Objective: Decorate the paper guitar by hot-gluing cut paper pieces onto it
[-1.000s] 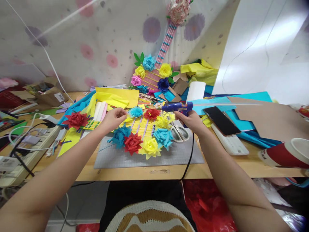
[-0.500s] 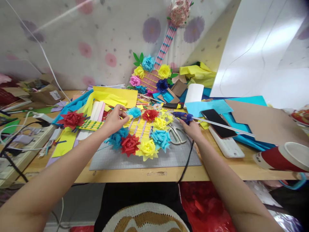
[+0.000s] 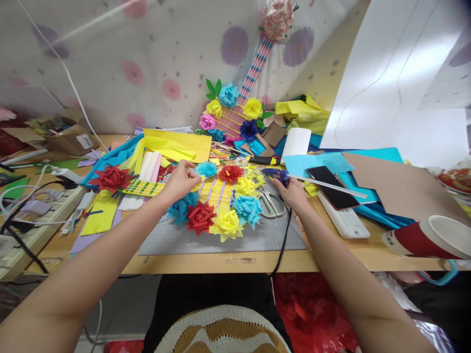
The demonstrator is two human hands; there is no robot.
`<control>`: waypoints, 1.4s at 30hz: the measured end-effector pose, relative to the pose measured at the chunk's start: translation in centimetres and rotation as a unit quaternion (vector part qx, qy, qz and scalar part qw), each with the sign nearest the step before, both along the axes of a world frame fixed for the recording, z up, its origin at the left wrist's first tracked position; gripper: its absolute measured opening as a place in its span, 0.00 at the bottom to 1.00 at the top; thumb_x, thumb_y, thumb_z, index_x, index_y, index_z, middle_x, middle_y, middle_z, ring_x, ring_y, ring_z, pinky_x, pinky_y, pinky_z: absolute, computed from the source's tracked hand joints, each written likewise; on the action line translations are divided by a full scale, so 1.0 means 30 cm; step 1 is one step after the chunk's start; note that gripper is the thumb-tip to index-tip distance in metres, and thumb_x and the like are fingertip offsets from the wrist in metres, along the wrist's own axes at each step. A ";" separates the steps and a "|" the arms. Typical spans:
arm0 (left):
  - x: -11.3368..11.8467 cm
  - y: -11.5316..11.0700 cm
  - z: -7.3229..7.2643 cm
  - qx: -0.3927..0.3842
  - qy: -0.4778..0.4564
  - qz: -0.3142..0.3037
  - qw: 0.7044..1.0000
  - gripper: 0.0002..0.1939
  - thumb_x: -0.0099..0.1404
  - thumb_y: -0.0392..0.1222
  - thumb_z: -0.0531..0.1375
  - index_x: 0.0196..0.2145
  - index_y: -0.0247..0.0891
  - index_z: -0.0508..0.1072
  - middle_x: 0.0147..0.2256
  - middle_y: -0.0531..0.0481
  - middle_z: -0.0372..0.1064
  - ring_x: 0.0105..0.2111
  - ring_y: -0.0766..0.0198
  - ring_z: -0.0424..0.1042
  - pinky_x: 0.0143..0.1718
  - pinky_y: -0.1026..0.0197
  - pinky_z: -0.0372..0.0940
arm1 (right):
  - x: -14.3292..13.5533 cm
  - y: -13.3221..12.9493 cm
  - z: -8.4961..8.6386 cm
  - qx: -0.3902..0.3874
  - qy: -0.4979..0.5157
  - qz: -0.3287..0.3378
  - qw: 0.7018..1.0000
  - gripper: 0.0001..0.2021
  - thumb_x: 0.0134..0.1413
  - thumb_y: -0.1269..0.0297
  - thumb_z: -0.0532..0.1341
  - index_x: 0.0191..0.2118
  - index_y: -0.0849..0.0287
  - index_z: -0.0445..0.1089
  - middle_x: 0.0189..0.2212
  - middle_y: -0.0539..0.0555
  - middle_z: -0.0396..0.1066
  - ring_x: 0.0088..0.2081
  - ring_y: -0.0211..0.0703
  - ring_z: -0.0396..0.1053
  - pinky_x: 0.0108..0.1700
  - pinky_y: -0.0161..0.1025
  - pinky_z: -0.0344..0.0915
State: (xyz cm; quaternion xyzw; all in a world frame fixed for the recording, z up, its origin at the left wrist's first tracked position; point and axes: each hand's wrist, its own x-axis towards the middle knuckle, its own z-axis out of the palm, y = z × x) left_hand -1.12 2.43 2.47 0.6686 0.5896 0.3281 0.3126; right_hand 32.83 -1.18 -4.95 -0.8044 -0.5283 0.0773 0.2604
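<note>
A yellow paper guitar (image 3: 145, 188) lies on the grey cutting mat (image 3: 279, 240), its body ringed with red, blue and yellow paper flowers. My left hand (image 3: 183, 180) hovers over the left side of its body, near a small blue flower (image 3: 207, 169). Its fingers are pinched together; whatever is between them is too small to make out. My right hand (image 3: 294, 193) grips a blue glue gun (image 3: 275, 173), nozzle pointing left, with a long pale glue stick (image 3: 329, 187) sticking out behind. Scissors (image 3: 271, 203) rest on the mat between the guitar and my right hand.
A pink flowered guitar (image 3: 253, 73) leans against the wall. To the right are a phone (image 3: 331, 186), a white box-like object (image 3: 342, 215), brown cardboard (image 3: 401, 186) and a lidded cup (image 3: 430, 238). A power strip (image 3: 44, 225) with cables lies left. The glue gun's black cord (image 3: 283, 245) hangs over the table edge.
The view has shifted slightly. The glue gun has turned a little, and the end of its glue stick sits further left. My left hand stays pinched over the guitar.
</note>
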 end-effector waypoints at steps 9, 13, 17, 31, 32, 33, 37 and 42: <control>0.005 -0.008 -0.009 -0.035 0.012 0.025 0.999 0.29 0.46 0.39 0.63 0.47 0.37 0.60 0.22 0.59 0.66 0.22 0.66 0.65 0.25 0.64 0.57 | -0.136 -0.192 0.132 0.034 0.031 0.063 0.997 0.15 0.47 0.50 0.59 0.31 0.54 0.56 0.26 0.51 0.66 0.30 0.45 0.65 0.33 0.41 0.58; 0.015 -0.021 0.004 -0.050 0.031 0.033 0.998 0.33 0.47 0.38 0.63 0.51 0.34 0.59 0.23 0.57 0.69 0.24 0.64 0.68 0.27 0.63 0.59 | -0.344 -0.143 0.242 0.095 0.130 0.244 0.956 0.13 0.47 0.60 0.60 0.36 0.54 0.55 0.29 0.49 0.69 0.31 0.40 0.67 0.34 0.38 0.61; 0.008 -0.025 0.003 -0.050 0.021 0.032 0.998 0.34 0.48 0.38 0.61 0.54 0.33 0.59 0.25 0.54 0.71 0.26 0.62 0.70 0.29 0.62 0.62 | -0.524 -0.046 0.291 0.080 0.158 0.366 0.914 0.13 0.48 0.69 0.58 0.39 0.55 0.54 0.33 0.50 0.72 0.34 0.39 0.70 0.37 0.37 0.62; -0.011 -0.019 -0.010 -0.034 -0.015 0.021 0.999 0.28 0.56 0.42 0.57 0.55 0.36 0.60 0.27 0.52 0.71 0.24 0.63 0.70 0.29 0.61 0.64 | -0.662 0.027 0.264 0.056 -0.023 0.375 0.925 0.11 0.52 0.67 0.58 0.43 0.58 0.60 0.34 0.54 0.75 0.38 0.47 0.71 0.35 0.38 0.61; -0.014 -0.017 -0.011 -0.031 -0.017 0.021 0.999 0.28 0.57 0.42 0.57 0.55 0.36 0.60 0.28 0.51 0.71 0.24 0.63 0.70 0.29 0.61 0.64 | -0.660 0.026 0.268 0.050 -0.009 0.374 0.926 0.11 0.53 0.65 0.58 0.43 0.58 0.60 0.34 0.54 0.75 0.38 0.46 0.71 0.35 0.38 0.61; -0.016 -0.017 -0.010 -0.028 -0.017 0.022 0.999 0.27 0.57 0.42 0.57 0.55 0.36 0.60 0.28 0.51 0.71 0.24 0.63 0.70 0.29 0.61 0.64 | -0.659 0.025 0.273 0.042 0.009 0.370 0.928 0.10 0.54 0.64 0.58 0.42 0.58 0.60 0.34 0.54 0.75 0.38 0.45 0.72 0.35 0.37 0.61; -0.018 -0.028 0.008 -0.021 0.007 0.022 1.000 0.26 0.56 0.40 0.57 0.53 0.37 0.62 0.27 0.52 0.71 0.24 0.63 0.70 0.30 0.60 0.63 | -0.650 0.026 0.297 -0.010 0.090 0.358 0.929 0.07 0.55 0.63 0.58 0.39 0.57 0.61 0.33 0.52 0.76 0.37 0.42 0.73 0.35 0.35 0.61; -0.018 -0.038 0.022 -0.032 0.008 0.008 0.999 0.23 0.54 0.40 0.57 0.49 0.37 0.65 0.26 0.53 0.71 0.22 0.64 0.67 0.27 0.62 0.60 | -0.630 0.041 0.307 -0.036 0.122 0.354 0.926 0.04 0.51 0.70 0.60 0.34 0.56 0.64 0.32 0.49 0.76 0.37 0.39 0.73 0.37 0.34 0.61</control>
